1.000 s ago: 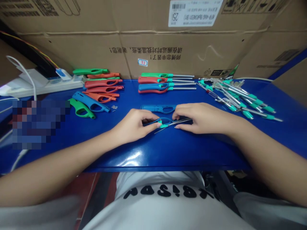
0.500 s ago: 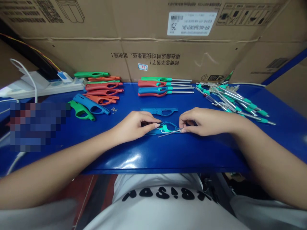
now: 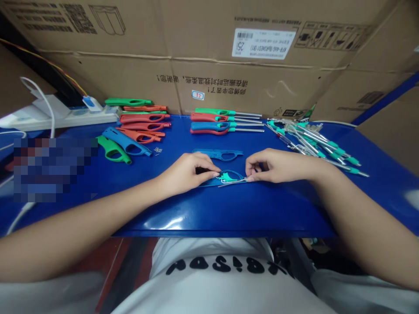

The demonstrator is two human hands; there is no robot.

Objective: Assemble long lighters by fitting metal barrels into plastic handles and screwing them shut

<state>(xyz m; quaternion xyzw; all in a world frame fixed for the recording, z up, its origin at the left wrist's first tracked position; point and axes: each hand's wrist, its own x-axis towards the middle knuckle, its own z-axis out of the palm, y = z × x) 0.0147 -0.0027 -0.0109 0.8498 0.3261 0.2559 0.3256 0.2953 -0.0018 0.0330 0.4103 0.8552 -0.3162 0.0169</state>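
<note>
Between my hands a blue half shell [image 3: 210, 183] lies on the blue table, with a teal part [image 3: 229, 176] and thin wires over its loop. My left hand [image 3: 188, 174] pinches the left end of the teal part's assembly, thumb and forefinger together. My right hand [image 3: 271, 165] is closed with thumb and forefinger on the thin wires [image 3: 240, 180] at the right end of the shell. A second blue half shell [image 3: 225, 155] lies just behind, touched by neither hand.
Green, red, orange and blue shells [image 3: 145, 117] lie at the back left, beside small metal pins [image 3: 157, 150] and a power strip [image 3: 65, 121]. Lighters with metal tubes [image 3: 209, 126] sit at centre back. Tube assemblies [image 3: 314, 139] pile up at right, before a cardboard box [image 3: 203, 56].
Both hands stay nearly in place, still at the blue shell. The teal part and wires have shifted slightly. The camera view has moved a little.
</note>
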